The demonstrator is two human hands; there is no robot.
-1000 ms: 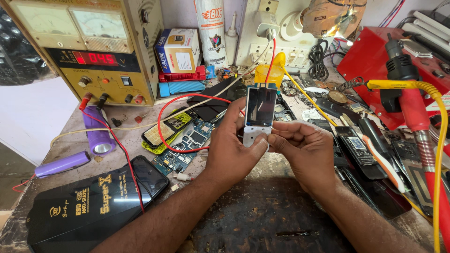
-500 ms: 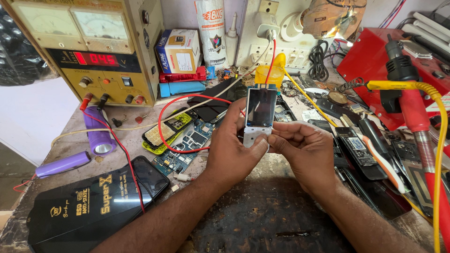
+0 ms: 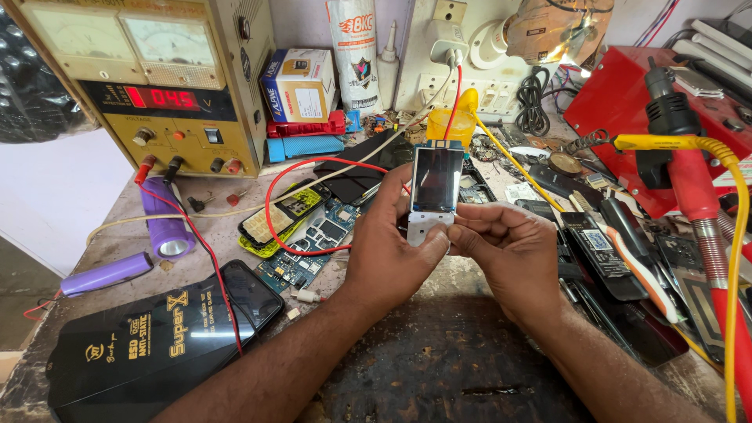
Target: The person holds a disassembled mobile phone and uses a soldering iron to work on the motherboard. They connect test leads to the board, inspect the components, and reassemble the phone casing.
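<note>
Seemingly light, stiff and fragile, the small white phone front with its bare glass screen [image 3: 436, 194] stands upright above the cluttered surface [image 3: 470, 376], pinched by its lower edges between both hands, left hand [image 3: 392, 251] and right hand [image 3: 509, 251], safest there, off the glass.

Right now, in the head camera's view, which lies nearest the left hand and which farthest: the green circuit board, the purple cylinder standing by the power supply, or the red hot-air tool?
1. Green circuit board, just left of the left hand.
2. Purple cylinder, farther left by the power supply.
3. Red hot-air tool, far right, beyond the right hand.
</note>
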